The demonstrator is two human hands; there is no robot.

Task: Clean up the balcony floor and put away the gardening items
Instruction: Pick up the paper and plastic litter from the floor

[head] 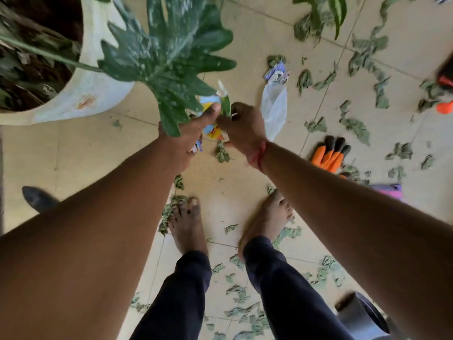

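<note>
My left hand grips a bunch of colourful wrappers above the tiled floor, partly behind a big split leaf. My right hand meets it from the right and pinches a green scrap at the top of the bunch. Wilted leaves lie scattered over the tiles around my bare feet. An orange and black gardening glove lies on the floor to the right. A white plastic bag and a crumpled blue wrapper lie just beyond my right hand.
A large white planter with soil stands at the upper left. An orange tool sits at the right edge. A purple item lies past my right forearm. A grey cylinder is at the lower right, and a dark object at the left.
</note>
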